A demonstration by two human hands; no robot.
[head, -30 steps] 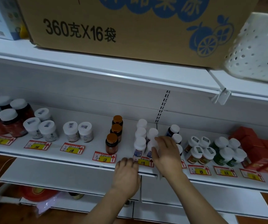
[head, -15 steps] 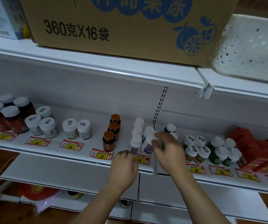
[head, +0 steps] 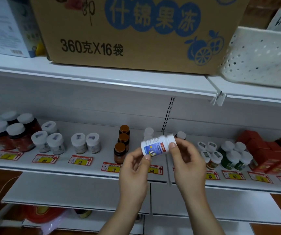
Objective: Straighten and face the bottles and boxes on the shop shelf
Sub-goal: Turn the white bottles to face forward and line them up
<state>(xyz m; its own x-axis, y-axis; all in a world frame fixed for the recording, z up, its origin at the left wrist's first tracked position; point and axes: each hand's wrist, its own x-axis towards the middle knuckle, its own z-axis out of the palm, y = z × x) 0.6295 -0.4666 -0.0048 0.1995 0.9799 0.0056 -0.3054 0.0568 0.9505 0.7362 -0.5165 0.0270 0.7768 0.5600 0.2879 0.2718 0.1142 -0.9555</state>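
On the far left of the middle shelf [head: 92, 168] stand four dark red jars [head: 16, 134] with white caps, close together. Next to them are three small white pots [head: 51, 139], then a pair of white pots [head: 85, 143] side by side, each group behind its own yellow and red price tag [head: 45, 158]. After a bare gap comes a row of three brown bottles [head: 122, 146] with orange caps, one behind the other, going toward the back wall.

In front of the shelf, near the middle, the left hand [head: 135, 168] and the right hand [head: 186, 160] both hold one white bottle [head: 158, 145] in the air. The bottle lies almost flat, its cap to the right, its blue label facing outward. The left thumb presses the bottom end and the right fingers close around the cap end. Behind it one white bottle [head: 148, 133] stands blurred, and a dark bottle [head: 180, 135] with a white cap is partly hidden by the right hand.

To the right are small white-capped jars [head: 209, 153], then green bottles [head: 234, 156], then red boxes [head: 265, 153] stacked untidily.

On the upper shelf sit a white and blue box [head: 2, 26], a big cardboard carton [head: 136, 34] and a white basket [head: 261, 58] with holes; I cannot see what is inside it.
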